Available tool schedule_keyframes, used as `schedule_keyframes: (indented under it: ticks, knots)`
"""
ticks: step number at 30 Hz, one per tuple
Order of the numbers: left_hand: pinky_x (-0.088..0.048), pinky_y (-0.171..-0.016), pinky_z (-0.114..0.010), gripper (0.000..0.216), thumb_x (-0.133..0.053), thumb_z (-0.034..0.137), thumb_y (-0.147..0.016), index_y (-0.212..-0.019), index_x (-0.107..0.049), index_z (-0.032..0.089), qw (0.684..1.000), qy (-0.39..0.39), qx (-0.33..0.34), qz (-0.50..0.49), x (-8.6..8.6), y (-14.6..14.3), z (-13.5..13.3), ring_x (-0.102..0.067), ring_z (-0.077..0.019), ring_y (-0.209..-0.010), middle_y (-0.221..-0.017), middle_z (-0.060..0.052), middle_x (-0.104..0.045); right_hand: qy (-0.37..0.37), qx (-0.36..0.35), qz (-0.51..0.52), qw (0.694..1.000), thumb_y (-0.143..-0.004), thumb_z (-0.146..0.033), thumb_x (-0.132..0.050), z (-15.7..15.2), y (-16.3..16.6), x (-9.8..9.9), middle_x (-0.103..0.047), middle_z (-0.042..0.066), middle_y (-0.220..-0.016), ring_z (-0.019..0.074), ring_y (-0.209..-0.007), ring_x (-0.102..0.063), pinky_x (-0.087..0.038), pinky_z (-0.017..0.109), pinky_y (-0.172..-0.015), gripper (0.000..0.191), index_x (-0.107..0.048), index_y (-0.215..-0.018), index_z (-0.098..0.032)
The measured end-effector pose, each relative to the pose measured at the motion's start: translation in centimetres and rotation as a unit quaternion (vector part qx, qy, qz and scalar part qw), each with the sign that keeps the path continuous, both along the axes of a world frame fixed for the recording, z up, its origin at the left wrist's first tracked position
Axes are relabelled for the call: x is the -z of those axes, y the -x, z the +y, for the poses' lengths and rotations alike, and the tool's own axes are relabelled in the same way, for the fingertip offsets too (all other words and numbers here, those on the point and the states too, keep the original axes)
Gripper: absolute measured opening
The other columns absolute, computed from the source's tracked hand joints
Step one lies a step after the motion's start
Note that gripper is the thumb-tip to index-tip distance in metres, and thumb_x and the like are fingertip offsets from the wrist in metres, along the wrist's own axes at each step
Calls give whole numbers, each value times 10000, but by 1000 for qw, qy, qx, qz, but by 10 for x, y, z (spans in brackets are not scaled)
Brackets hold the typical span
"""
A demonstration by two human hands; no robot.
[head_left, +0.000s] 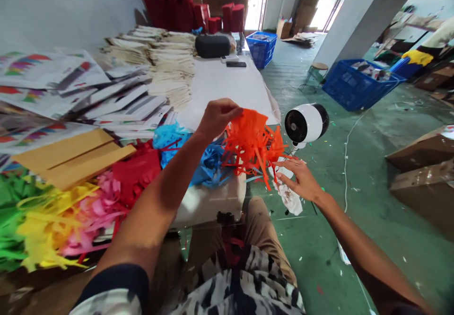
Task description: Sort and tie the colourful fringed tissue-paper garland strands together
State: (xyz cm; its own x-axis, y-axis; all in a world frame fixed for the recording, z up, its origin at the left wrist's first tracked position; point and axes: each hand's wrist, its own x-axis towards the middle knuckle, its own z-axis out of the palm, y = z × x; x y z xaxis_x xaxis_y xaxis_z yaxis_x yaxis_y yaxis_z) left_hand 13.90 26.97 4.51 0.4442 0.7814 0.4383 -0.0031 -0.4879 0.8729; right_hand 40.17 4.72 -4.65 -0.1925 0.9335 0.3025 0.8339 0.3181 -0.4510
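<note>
My left hand point(222, 116) is closed on the top corner of an orange fringed sheet point(250, 126), whose cut strips hang down over the table's edge. Close to the lower right strips is my right hand point(300, 179), its fingers stretched apart. Whether its fingertips touch a strip is hard to tell. Blue fringed pieces point(213, 166) lie behind and left of the orange strips. Under and beside my left forearm are red point(136, 175), pink point(102, 201), yellow point(49, 225) and green point(12, 215) fringed pieces.
Flat printed packets point(71, 83) and cream bundles point(166, 64) are piled on the table point(227, 85). A brown card strip point(71, 156) lies over the colours. Right of the table are a white-and-black fan point(307, 123), blue crates point(358, 85) and cardboard boxes point(425, 187).
</note>
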Motion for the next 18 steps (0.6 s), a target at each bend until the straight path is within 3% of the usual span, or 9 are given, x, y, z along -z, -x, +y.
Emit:
schedule_keyframes:
  ticks: [3,8,11,14,18]
  knots:
    - [-503,-638,-272,311,-849,443,-760,-785,-686,178,999,26,21,-38,-13,2,1,-642,-141,-665,-705,-23,-701,12,-5,-25,1000,-1051,-464,-568,1,4,0,-795,89,-1225,309,-1175,-718,-459,504,-1039,348,-700,-1292,-250]
    - [-511,-640,-294,302,-811,439,-779,-852,-634,205,991,64,-7,-115,-31,2,-5,-631,-154,-709,-750,-12,-669,2,-1,-64,998,-1052,-460,-562,-2,12,-11,-782,100,-1273,319,-1203,-706,-435,494,-1007,334,-708,-1271,-255]
    - [-571,-756,-365,409,-834,560,-727,-891,-610,260,982,70,-16,-173,-50,12,-8,-667,-190,-892,-889,-7,-721,5,3,-68,998,-1055,-469,-555,-6,15,-17,-772,100,-1300,317,-1231,-698,-425,488,-1000,338,-707,-1278,-265]
    - [-574,-961,-440,512,-774,737,-696,-941,-606,320,971,21,-30,-237,-77,38,-9,-610,-222,-1224,-1147,38,-751,15,3,-67,998,-1048,-472,-571,-9,16,-20,-774,109,-1298,321,-1242,-697,-427,490,-999,350,-709,-1280,-249]
    - [-511,-1117,-448,464,-626,761,-812,-905,-633,306,972,-24,-9,-233,-101,77,-26,-493,-229,-1406,-1140,57,-759,-14,2,-46,999,-1028,-449,-597,-14,25,-27,-793,108,-1246,327,-1196,-720,-458,499,-988,318,-738,-1223,-241]
